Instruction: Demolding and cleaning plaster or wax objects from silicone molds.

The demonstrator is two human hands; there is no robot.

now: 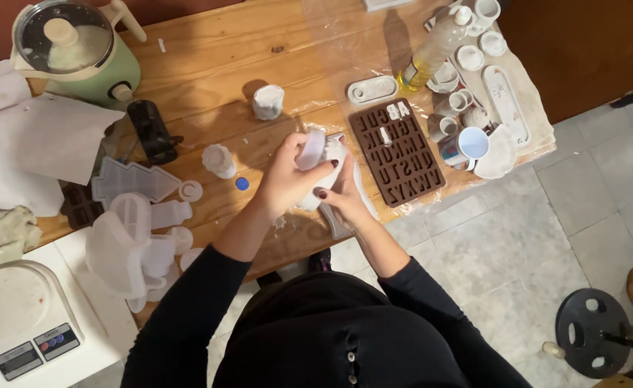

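Mould [315,149], white and soft, was clasped by both the left hand [285,179] and the right hand [343,192] over the wooden table [208,57]; its cast seemed half freed, while a finished cast [267,101] stood farther off.

A wooden table [208,57] holds a cooker [72,50] at its far left. Near the middle, both hands [309,179] meet over a mould [323,154]. A letter tray [397,152] lies right of them, cups [460,140] beyond, a scale [22,323] near left.
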